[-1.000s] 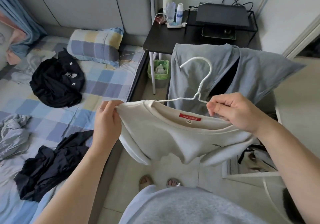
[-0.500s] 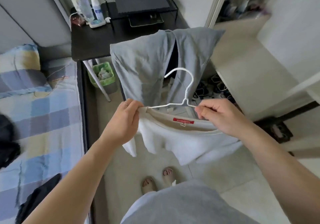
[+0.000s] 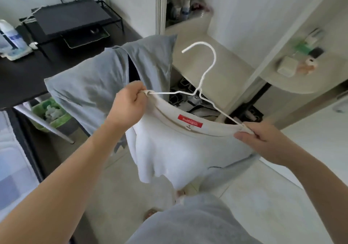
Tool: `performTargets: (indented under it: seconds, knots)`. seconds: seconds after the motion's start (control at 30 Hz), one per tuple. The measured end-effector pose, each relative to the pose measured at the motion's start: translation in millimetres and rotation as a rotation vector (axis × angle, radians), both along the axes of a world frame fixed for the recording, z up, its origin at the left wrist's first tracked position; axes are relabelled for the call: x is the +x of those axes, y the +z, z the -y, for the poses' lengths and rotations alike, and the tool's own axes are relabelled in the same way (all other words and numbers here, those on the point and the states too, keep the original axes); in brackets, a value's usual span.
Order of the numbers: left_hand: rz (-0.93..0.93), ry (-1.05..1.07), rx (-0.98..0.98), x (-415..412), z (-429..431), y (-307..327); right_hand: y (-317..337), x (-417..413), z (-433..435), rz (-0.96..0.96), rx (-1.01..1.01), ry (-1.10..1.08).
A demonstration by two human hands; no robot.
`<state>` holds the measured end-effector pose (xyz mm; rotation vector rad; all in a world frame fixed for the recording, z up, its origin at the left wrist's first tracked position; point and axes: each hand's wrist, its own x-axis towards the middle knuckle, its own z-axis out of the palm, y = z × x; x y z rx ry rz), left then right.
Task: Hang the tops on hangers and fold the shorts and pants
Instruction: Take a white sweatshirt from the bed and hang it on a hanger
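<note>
White wire hanger (image 3: pixel 204 77) inside soft white top (image 3: pixel 180 149), both hands pinching.

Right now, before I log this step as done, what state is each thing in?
top: on the hanger, held in the air, not hung up
hanger: both arms inside the neckline, hook free above
left hand: pinches one end of the collar
right hand: pinches the other end
grey garment: draped, unfolded
laptop: closed
bin: holds scraps
</note>
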<state>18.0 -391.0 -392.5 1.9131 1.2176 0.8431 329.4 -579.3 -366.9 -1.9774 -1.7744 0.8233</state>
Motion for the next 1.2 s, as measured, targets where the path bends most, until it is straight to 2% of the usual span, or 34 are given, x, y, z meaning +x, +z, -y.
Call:
performTargets:
  seconds: [0.1,0.3,0.47,0.67,0.87,1.0,1.2]
  knots:
    - [-0.033,-0.061,0.028,39,-39,12,16,2,-3,-0.021,0.100,-0.080]
    - [-0.065,-0.189,0.184,133,-106,40,49,22,-40,-0.256,0.209,-0.174]
    - [-0.101,-0.164,0.238,184,-137,46,57,44,-75,-0.430,0.324,-0.364]
    - [0.098,-0.223,0.116,205,-128,38,67,57,-139,-0.440,0.403,-0.500]
    - [0.194,-0.458,-0.053,206,-145,43,86,64,-225,-0.435,0.559,-0.600]
    - [0.148,-0.630,-0.046,212,-184,57,112,67,-291,-0.453,0.673,-0.713]
    - [0.036,-0.819,0.093,218,-262,80,147,70,-381,-0.482,0.822,-0.820]
